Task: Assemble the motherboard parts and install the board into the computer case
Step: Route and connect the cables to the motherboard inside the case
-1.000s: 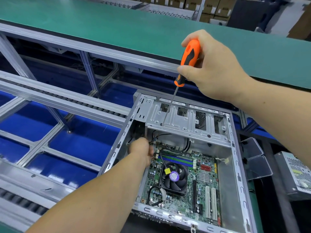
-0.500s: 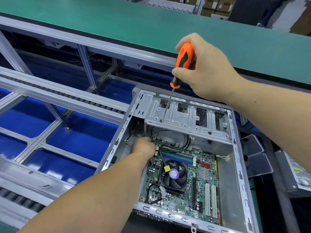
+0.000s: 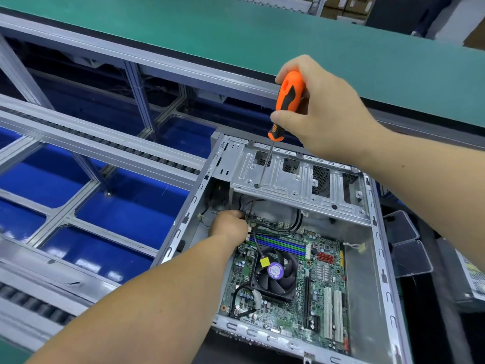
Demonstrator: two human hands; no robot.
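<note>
The right hand point(image 3: 322, 111) holds an orange screwdriver point(image 3: 286, 101), its tip on the drive bracket point(image 3: 296, 177) at the case's point(image 3: 378, 232) far end. The left hand point(image 3: 231, 224) reaches the motherboard's point(image 3: 322, 271) far-left corner inside; its grip cannot be told.

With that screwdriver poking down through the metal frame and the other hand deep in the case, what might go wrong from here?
1. The screwdriver shaft passes through a hole in the drive bracket; a slip could likely jab the motherboard or the black cables underneath.
2. The left hand works at the board's corner below that tip, so it might get poked.
3. The right hand grips only the handle; the long shaft may wobble.
</note>
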